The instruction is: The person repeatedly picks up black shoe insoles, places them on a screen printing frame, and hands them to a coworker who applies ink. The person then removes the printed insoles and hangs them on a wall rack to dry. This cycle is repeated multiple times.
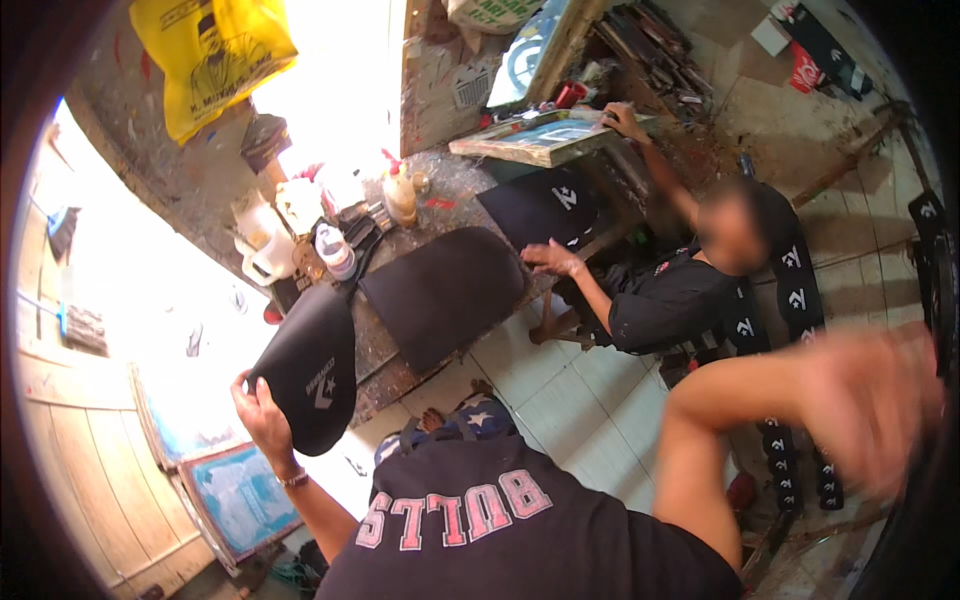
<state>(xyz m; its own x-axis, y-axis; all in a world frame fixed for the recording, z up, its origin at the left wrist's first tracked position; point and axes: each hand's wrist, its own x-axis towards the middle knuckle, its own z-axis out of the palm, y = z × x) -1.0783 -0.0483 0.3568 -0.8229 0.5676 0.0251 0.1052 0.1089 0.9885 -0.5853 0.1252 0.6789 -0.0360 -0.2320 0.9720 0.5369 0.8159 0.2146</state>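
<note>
The blurred right hand (870, 410) is nearest, its grip impossible to tell. Well apart, the left hand (265, 415) grasps one printed black panel (318, 375) just ahead-right, long axis leading forward. Farther right lie one plain panel (445, 290) and one logoed panel (545, 205) on the desk (435, 225).

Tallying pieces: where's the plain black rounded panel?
Head view, centre-left: the plain panel lies on the speckled bench, between the printed black panel in the left hand and another person's hand.
</note>
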